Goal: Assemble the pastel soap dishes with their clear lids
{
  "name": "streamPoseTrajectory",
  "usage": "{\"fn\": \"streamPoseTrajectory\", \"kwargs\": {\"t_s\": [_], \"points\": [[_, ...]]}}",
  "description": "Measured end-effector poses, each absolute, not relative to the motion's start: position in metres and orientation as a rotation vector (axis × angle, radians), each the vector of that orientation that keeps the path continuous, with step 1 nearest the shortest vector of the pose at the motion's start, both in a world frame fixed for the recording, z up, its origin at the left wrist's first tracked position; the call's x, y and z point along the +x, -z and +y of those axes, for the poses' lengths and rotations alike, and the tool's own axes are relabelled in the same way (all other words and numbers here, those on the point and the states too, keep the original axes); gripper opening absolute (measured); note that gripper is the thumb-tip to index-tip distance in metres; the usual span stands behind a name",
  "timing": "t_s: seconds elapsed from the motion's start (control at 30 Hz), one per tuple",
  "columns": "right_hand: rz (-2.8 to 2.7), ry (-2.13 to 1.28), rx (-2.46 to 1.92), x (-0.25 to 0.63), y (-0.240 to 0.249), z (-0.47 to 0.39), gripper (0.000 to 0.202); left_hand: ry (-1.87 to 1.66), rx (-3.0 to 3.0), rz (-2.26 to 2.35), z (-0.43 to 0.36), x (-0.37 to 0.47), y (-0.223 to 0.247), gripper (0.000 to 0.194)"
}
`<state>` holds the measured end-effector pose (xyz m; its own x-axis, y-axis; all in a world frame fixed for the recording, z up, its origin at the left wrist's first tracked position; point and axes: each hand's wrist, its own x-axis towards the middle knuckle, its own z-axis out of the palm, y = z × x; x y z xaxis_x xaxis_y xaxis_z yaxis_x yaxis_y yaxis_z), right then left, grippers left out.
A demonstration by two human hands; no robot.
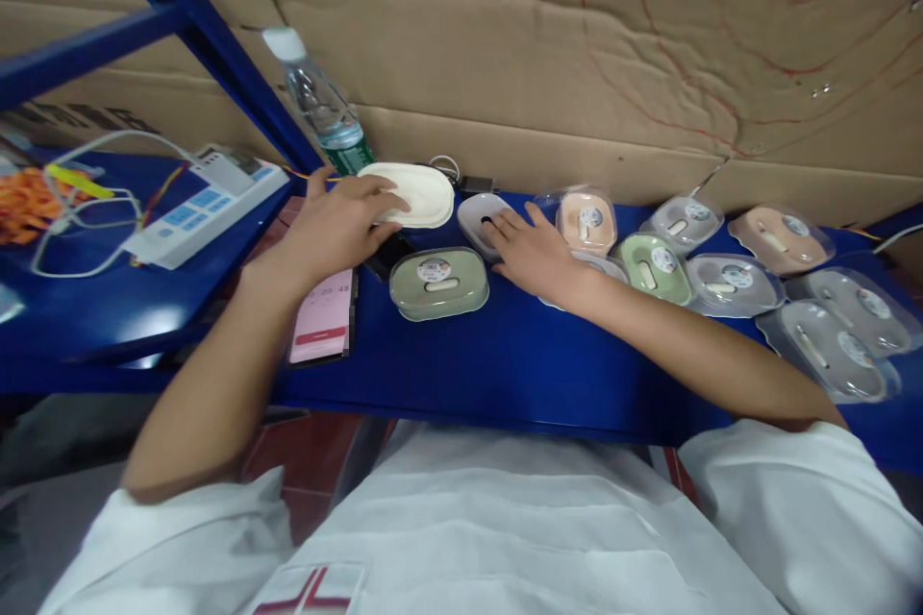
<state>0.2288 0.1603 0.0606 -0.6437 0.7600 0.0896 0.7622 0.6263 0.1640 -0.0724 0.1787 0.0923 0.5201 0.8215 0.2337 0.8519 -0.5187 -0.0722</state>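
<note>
My left hand [337, 219] lies over the left side of a white oval tray [429, 197], fingers spread across its surface and the thumb at its front edge. With fingers stretched out, my right hand [530, 250] rests on a grey oval lid-like piece [472, 221] that has a dark hole, partly covered by the fingertips. Between the hands and nearer to me sits a green oval box [438, 286] in clear packaging, with a round label and a pale bar on top. A dark object [389, 255] shows partly under my left hand.
Several wrapped boxes, such as a peach one [587, 221] and a green one [655, 267], stand at right. A water bottle [324, 110] leans behind my left hand. A phone [324, 317] lies near the front edge; a power strip [209, 211] is at left. Cardboard [505, 38] forms the back.
</note>
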Motion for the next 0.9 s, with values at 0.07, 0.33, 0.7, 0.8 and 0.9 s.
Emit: {"fn": "streamPoseTrajectory", "kwargs": {"t_s": [0.07, 0.33, 0.7, 0.8, 0.9], "points": [[-2.835, 0.239, -1.373, 0.217, -0.062, 0.169, 0.033, 0.417, -2.563, -1.355, 0.155, -0.071, -0.102, 0.037], [-2.382, 0.154, -1.208, 0.273, -0.084, 0.111, 0.04, 0.526, -2.993, -0.703, 0.013, -0.005, -0.055, 0.021], [-2.438, -0.112, -0.896, 0.352, -0.056, 0.004, 0.057, 0.789, -2.87, -0.791, 0.003, 0.031, -0.022, 0.024], [-2.404, -0.124, -0.938, 0.352, -0.045, -0.015, 0.061, 0.989, -2.792, -0.826, -0.005, 0.019, -0.019, 0.03], [-2.395, -0.127, -0.98, 0.349, -0.033, -0.028, 0.068, 0.983, -2.754, -0.876, -0.006, 0.012, -0.013, 0.043]]}}
